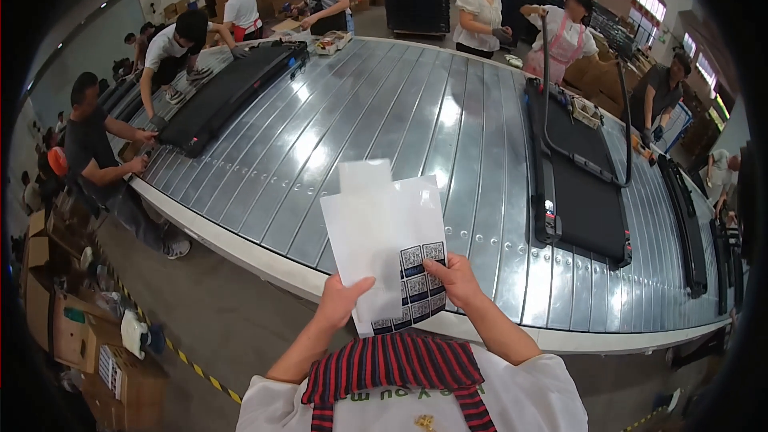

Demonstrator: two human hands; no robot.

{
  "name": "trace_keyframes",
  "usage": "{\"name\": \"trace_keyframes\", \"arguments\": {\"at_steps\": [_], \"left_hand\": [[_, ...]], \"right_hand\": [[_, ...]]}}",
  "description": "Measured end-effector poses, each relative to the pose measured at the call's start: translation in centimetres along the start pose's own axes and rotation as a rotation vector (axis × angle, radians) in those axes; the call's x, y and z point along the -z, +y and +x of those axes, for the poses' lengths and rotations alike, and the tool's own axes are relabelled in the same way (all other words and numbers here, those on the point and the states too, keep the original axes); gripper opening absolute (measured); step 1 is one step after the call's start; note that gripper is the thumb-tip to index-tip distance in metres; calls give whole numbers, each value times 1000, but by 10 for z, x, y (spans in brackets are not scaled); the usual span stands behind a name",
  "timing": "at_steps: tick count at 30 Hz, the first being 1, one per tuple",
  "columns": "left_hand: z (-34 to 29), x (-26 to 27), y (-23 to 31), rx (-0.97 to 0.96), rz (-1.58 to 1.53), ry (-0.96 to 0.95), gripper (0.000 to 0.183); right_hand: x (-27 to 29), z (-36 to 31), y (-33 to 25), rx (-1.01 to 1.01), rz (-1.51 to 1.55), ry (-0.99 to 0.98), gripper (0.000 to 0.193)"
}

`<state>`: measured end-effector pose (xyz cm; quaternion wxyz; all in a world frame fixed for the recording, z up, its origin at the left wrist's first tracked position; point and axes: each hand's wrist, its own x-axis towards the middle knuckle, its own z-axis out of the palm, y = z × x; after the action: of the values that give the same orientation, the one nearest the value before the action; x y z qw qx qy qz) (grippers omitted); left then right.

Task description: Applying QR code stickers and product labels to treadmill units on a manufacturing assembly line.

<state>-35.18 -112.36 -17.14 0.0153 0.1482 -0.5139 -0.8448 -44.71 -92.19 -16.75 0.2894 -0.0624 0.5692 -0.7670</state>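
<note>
I hold a white label sheet [376, 232] in front of my chest, over the near edge of the metal table. Square black-and-white code labels with dark blue strips [414, 284] fill its lower right part; the rest is plain white. A narrower pale strip [365, 174] sticks up past its top edge; I cannot tell if it is a separate piece. My left hand [344, 300] pinches the sheet's lower left side, thumb on top. At the right edge my right hand [454, 278] grips it, thumb on the labels. Fingers of both hands are partly hidden behind it.
The wide slatted metal table [352, 112] has a pale rim. Black treadmill-like machines lie on it at left [228, 96] and right [580, 184], the right one with an upright bar frame. Several people work around it. Cardboard boxes [80, 328] stand on the floor at left.
</note>
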Motion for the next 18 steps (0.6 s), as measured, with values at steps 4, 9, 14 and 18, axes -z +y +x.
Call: {"name": "trace_keyframes", "arguments": {"at_steps": [4,9,14,18], "left_hand": [[-17,41,-10,26,-56,-51,34],[-18,80,-1,27,50,54,33],[-23,84,4,-16,98,77,31],[-27,74,4,-36,209,83,29]], "right_hand": [[-42,5,16,-40,24,29,17],[-79,-1,28,-17,-9,-78,20],[-83,-10,28,-47,-164,-167,19],[-72,-3,30,-66,-295,-90,19]]}}
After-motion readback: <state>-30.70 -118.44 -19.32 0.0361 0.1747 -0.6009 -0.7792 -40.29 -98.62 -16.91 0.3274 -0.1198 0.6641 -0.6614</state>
